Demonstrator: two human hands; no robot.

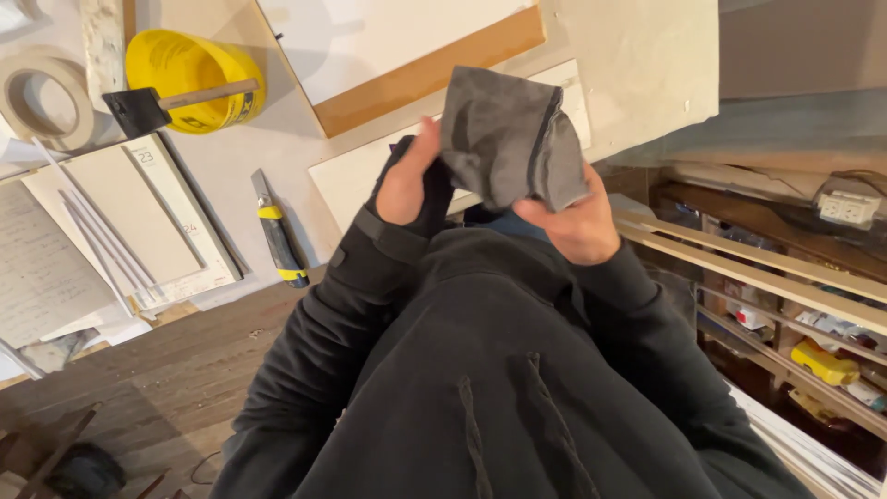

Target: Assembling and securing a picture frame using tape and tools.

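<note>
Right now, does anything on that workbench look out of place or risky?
Nothing is spilled or broken. The yellow-and-black utility knife lies loose by the bench's front edge. Both hands, left and right, hold a crumpled grey cloth.

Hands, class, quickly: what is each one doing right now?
Left hand: closed on the left side of the grey cloth.
Right hand: closed on the cloth's lower right part, fingers curled beneath it.

A dark grey cloth [506, 137] hangs crumpled and loosely folded, held up in the air in front of the person's chest. Its soft fabric bunches into deep creases, and a darker stitched seam runs down its right edge. Its lower corners are pinched between fingers.
</note>
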